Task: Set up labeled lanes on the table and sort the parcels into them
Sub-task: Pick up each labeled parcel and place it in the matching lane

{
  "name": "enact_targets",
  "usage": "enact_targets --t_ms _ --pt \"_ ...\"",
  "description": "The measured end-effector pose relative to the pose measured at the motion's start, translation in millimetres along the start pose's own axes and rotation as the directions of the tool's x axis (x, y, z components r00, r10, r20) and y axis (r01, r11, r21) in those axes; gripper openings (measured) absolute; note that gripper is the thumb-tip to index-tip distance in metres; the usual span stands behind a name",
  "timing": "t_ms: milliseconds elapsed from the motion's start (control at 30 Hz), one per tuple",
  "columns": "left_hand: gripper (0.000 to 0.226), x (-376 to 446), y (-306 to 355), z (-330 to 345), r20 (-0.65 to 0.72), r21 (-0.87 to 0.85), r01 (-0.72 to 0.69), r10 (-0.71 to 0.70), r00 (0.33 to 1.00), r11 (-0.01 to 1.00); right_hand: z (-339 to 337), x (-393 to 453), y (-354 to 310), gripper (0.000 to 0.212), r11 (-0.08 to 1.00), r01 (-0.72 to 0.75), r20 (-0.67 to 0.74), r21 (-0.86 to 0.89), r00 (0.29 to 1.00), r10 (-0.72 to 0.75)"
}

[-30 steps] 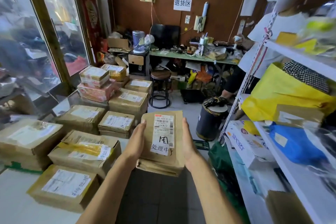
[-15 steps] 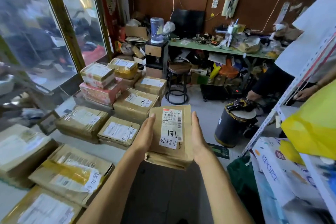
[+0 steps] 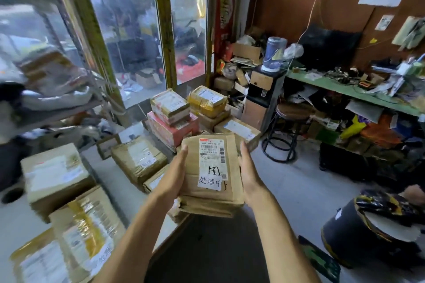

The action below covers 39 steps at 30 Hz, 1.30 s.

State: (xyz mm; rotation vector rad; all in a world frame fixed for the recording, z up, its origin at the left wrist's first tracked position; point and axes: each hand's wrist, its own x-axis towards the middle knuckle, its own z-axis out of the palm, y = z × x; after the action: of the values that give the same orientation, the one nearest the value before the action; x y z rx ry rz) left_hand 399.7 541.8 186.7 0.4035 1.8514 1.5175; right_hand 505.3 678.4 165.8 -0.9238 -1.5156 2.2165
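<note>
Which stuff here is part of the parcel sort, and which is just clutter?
Job:
- brown parcel held between left hand and right hand
- taped boxes on the table
- pink box stack

Clutter:
- stool
- water dispenser
- green workbench
- black bin

Approx. 10 parcels [image 3: 140, 159] on table, 1 stool [image 3: 291, 114], 2 hands [image 3: 173, 176].
</note>
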Motion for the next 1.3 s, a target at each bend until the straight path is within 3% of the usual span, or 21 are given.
enact_targets --t_ms 167,333,400,500,633,667,733,767,867,933,1033,1167,1233,1300 --pt "0.047 26.2 -0.2 -49.3 -0.214 -0.100 0.063 -0.083 0.973 0.993 41.2 63.5 -10.8 0.044 0.992 0.009 0.192 -0.127 0.981 0.015" --pt "0.050 61.3 -10.3 -100.0 -0.431 -0.249 0.085 -0.189 0.882 0.965 101.7 167.2 16.6 0.082 0.957 0.057 0.373 -0.283 0.926 0.055" --pt "0.054 86.2 -18.5 -121.3 -0.481 -0.288 0.051 -0.190 0.856 0.956 125.4 210.9 26.8 0.081 0.936 0.105 0.426 -0.335 0.903 0.051" --pt "0.062 118.7 -24.3 -148.1 -0.498 -0.383 0.027 -0.231 0.836 0.924 170.5 206.5 -11.1 0.081 0.921 0.133 0.462 -0.366 0.885 0.056" --pt "0.065 147.7 -24.7 -172.3 -0.541 -0.445 0.032 -0.297 0.787 0.895 204.8 235.1 -24.4 0.132 0.872 0.159 0.476 -0.463 0.875 0.093" --pt "0.064 154.4 -24.0 -176.4 -0.548 -0.448 0.032 -0.303 0.780 0.893 211.0 237.1 -32.0 0.125 0.862 0.158 0.480 -0.481 0.870 0.109" --pt "0.063 164.7 -22.6 -181.5 -0.539 -0.455 0.061 -0.330 0.775 0.888 218.0 242.9 -39.4 0.081 0.861 0.138 0.495 -0.490 0.857 0.144" --pt "0.064 168.2 -21.8 -182.6 -0.537 -0.458 0.087 -0.353 0.766 0.885 219.7 249.5 -38.0 0.077 0.857 0.129 0.504 -0.499 0.848 0.166" --pt "0.068 177.5 -28.4 -186.7 -0.523 -0.451 0.175 -0.418 0.743 0.875 223.5 283.9 -6.3 0.113 0.799 0.186 0.522 -0.572 0.834 0.180" --pt "0.070 180.9 -31.5 -188.2 -0.518 -0.438 0.236 -0.457 0.723 0.868 219.4 334.9 39.7 0.111 0.794 0.204 0.559 -0.572 0.806 0.195" --pt "0.068 182.3 -27.6 -184.6 -0.497 -0.437 0.262 -0.474 0.727 0.860 219.8 315.7 19.0 0.106 0.773 0.164 0.547 -0.612 0.795 0.264" --pt "0.063 183.6 -23.5 -174.6 -0.515 -0.448 0.260 -0.484 0.707 0.856 214.1 291.3 -17.6 0.062 0.773 0.171 0.566 -0.611 0.777 0.276" --pt "0.058 186.4 -20.4 -169.3 -0.538 -0.419 0.253 -0.463 0.704 0.872 210.6 292.6 -18.3 0.061 0.790 0.158 0.587 -0.593 0.756 0.289" --pt "0.054 189.5 -17.6 -164.3 -0.575 -0.389 0.250 -0.446 0.686 0.887 208.3 296.6 -10.4 0.086 0.763 0.181 0.582 -0.621 0.758 0.294"
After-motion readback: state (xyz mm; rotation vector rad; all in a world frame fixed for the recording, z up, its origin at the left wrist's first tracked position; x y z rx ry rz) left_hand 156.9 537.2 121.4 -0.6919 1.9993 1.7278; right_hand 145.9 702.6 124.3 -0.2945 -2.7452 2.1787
